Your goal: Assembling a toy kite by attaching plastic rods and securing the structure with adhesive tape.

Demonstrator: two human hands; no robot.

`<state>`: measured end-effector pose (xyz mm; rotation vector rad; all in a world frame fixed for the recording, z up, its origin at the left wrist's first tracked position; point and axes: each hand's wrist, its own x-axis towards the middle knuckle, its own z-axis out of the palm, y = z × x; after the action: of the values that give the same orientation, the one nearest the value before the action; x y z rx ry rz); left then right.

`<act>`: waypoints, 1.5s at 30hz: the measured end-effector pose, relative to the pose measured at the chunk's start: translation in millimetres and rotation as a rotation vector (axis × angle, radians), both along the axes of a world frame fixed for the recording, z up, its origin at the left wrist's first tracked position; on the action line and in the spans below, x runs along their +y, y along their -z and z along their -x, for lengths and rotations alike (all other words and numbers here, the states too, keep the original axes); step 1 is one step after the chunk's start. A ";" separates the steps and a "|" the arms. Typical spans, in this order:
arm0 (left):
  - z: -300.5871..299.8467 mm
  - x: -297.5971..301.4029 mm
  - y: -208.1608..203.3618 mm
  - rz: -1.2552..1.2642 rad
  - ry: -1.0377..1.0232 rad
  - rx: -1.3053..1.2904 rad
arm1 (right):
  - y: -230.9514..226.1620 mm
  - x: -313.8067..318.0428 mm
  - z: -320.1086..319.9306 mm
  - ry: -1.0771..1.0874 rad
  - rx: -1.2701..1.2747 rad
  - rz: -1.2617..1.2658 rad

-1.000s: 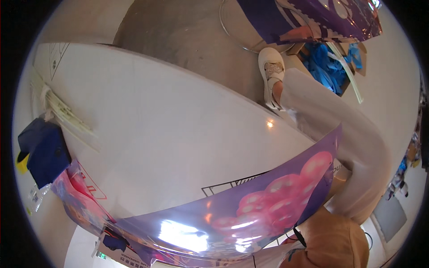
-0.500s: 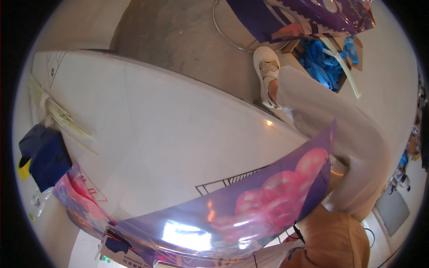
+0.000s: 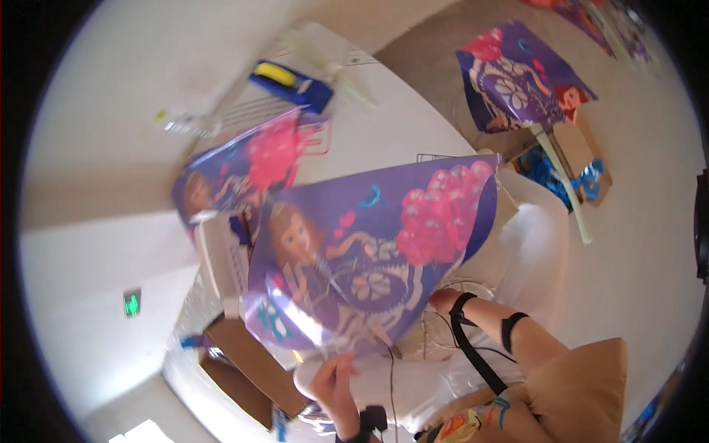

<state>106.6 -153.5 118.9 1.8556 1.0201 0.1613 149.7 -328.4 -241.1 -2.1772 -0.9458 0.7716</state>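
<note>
The white tabletop [image 3: 413,111] is now showing as a narrower wedge toward the upper middle, because the whole view is turning compared with half a second ago. The purple printed sheet [image 3: 362,229], earlier curving along the bottom with mainly its pink cluster visible, is now spreading across the centre with its long-haired figure in sight. A similar sheet [image 3: 229,159] is lying close beside it at left, and another [image 3: 517,81] is showing at upper right. An open brown box [image 3: 258,362] is sitting at lower left, while the blue-and-yellow device [image 3: 292,85] is resting near the tabletop's far end. Both hands are now appearing, which is suggesting that the handling is centring on the sheet's near edges. The left hand [image 3: 336,387] is curling its fingers just beside the lower edge (motion is blurring them, so I cannot tell whether they are gripping). The right hand [image 3: 445,301] is reaching the sheet's lower right side; its grip I cannot tell.
</note>
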 end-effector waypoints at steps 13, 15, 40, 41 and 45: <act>98.2 -72.8 -8.1 0.266 0.244 -0.416 | -344.8 -40.0 31.0 0.295 0.700 -0.732; 111.0 -76.7 -3.5 0.274 0.211 -0.455 | -341.7 -40.5 44.1 0.284 0.651 -0.731; 133.7 -58.1 25.9 0.383 0.247 -0.390 | -311.4 -26.1 77.7 0.394 1.021 -0.870; 132.3 -57.9 26.8 0.284 0.247 -0.387 | -308.6 -29.6 75.6 0.471 1.156 -0.959; 130.0 -49.7 30.5 0.343 0.203 -0.408 | -268.3 -57.9 31.6 -0.014 -0.074 -0.090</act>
<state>-23.4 -203.2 88.4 1.5186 0.5361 0.2181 118.1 -386.2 27.2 -2.1358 -1.0146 0.6461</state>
